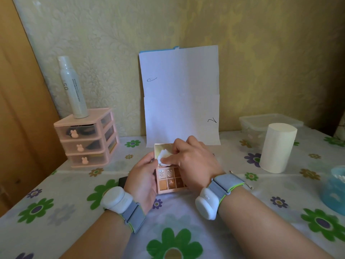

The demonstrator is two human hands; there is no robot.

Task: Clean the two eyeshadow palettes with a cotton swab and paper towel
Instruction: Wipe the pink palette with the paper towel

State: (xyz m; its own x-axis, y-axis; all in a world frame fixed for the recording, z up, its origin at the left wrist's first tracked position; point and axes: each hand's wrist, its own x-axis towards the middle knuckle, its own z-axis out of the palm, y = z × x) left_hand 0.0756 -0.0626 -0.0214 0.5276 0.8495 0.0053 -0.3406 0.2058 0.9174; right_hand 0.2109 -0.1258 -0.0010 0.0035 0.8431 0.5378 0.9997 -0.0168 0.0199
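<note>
Paper towel (162, 156) — right grip (190, 159) — on palette (170, 182)

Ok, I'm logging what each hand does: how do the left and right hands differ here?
The left hand grips the open eyeshadow palette by its left side; the right hand holds a wad of white paper towel against the mirror in its lid. The left hand lies beside the pans; the right hand reaches over them. Both wear grey wrist straps with white devices.
</note>
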